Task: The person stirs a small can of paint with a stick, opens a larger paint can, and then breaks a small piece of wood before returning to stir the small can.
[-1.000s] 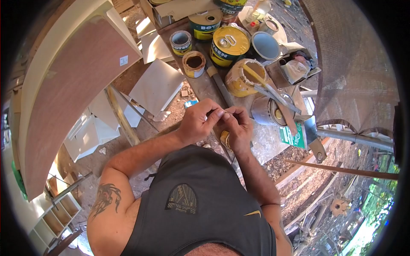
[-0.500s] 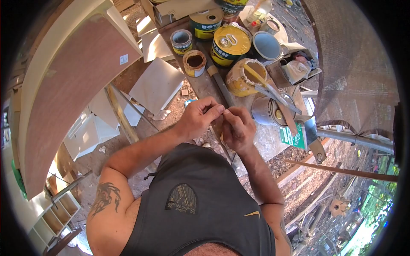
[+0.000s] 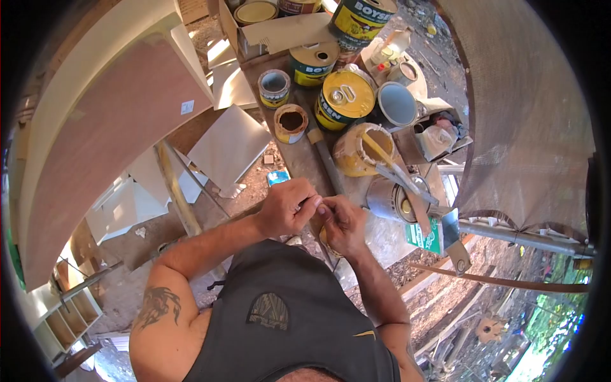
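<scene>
My left hand (image 3: 289, 207) and my right hand (image 3: 344, 223) meet in front of my chest, thumbs and fingertips pressed together. Whatever is pinched between them is too small or too hidden to make out. Beyond the hands stand an open tin with a brown inside (image 3: 292, 125) and a yellow, paint-smeared tub (image 3: 356, 155). A brush with a yellow handle (image 3: 377, 146) lies across that tub. To the right of my right hand is a silver can (image 3: 385, 199), with a flat wooden stick (image 3: 415, 211) over it.
Several Boysen paint cans (image 3: 347, 95) crowd the table, behind a small grey-lined tin (image 3: 274, 86). A box of rags (image 3: 439, 137) sits at right. A large curved wooden panel (image 3: 121, 108) rises at left, near loose white boards (image 3: 229, 143). A blue packet (image 3: 277, 177) lies past my left hand.
The view has tilted, so the cans sit lower in the picture. My joined hands have shifted slightly down and left in view, still pinching. More of the blue packet shows.
</scene>
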